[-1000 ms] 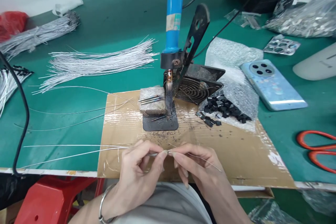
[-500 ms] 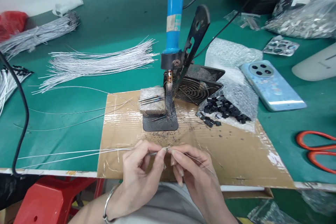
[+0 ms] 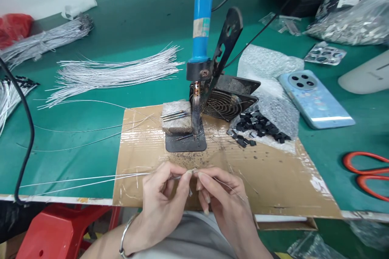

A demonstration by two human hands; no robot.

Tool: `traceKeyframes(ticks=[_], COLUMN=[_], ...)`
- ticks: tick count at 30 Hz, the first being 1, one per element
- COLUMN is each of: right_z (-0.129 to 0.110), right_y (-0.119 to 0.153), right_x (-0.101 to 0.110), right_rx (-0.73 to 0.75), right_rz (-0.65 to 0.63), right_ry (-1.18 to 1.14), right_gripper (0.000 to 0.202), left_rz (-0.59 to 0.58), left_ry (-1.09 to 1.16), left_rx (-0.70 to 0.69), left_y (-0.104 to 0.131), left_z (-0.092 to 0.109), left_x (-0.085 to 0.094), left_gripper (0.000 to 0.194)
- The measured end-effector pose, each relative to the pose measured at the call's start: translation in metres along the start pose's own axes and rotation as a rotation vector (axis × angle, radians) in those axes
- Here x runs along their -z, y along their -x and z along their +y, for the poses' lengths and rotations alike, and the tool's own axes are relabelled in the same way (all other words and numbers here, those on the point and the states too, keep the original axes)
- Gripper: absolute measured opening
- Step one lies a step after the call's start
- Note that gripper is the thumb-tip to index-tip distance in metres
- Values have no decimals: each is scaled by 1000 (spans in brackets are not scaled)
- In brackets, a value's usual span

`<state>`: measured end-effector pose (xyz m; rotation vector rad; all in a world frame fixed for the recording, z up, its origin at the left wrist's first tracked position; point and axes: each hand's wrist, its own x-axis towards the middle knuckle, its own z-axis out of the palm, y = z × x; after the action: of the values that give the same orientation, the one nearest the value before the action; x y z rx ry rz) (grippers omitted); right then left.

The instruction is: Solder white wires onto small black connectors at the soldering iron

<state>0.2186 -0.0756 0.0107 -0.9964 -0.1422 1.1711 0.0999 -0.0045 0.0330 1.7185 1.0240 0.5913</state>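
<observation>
My left hand [image 3: 165,198] pinches two thin white wires [image 3: 121,175], whose long ends trail left across the green table. Close against it, my right hand [image 3: 226,196] pinches a fine strand [image 3: 226,187] that runs out over its fingers to the right. Both sets of fingertips almost meet above the cardboard [image 3: 261,178], and the small spot where wires and strand come together is mostly hidden between them. Beyond the hands, a blue-handled soldering iron [image 3: 202,20] is clamped upright in a stand, its tip pointing down over a dark metal base plate [image 3: 185,144].
A worn block [image 3: 174,125] with metal rods sits beside the iron, a black fan [image 3: 225,103] behind. Small black pieces [image 3: 258,125] lie on bubble wrap [image 3: 270,62]. A phone [image 3: 316,99] and red-handled scissors [image 3: 367,174] are at right, a white wire bundle [image 3: 118,68] at left.
My right hand's lower fingers have shifted slightly. Both hands otherwise stay in the same place with the wires and strand pinched.
</observation>
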Motion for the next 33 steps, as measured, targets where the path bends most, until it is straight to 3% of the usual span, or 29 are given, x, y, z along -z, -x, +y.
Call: traceKeyframes(ticks=[10,13,16,19,21,24,27,33], right_z=[3,-2,-13,-26,-32,-34,-32,-28], right_y=[3,2,-1,-5,-5,-4,-3,-5], right_x=[0,11,30,48,56,62,66,66], right_rx=[17,40,161,270,286,276,275,314], right_rz=[18,23,82,230,320,396,405,392], right_ry=[16,43,68,117,147,161,174,236], right_gripper=[10,18,27,27,28,29,25,29], left_rz=[1,-35,-59,-160,-308,-464,-342,-52], left_ry=[-24,-92,-229,-497,-676,-730,-649,-678], left_rx=[17,-8,-95,-301,-386,-316,-269,-391], left_y=[1,-4,-16,-34,-47,-62,-69,-89], left_z=[2,4,9,17,22,19,5,-24], left_x=[-2,9,30,53,64,69,69,79], left_gripper=[18,15,6,9,14,15,13,11])
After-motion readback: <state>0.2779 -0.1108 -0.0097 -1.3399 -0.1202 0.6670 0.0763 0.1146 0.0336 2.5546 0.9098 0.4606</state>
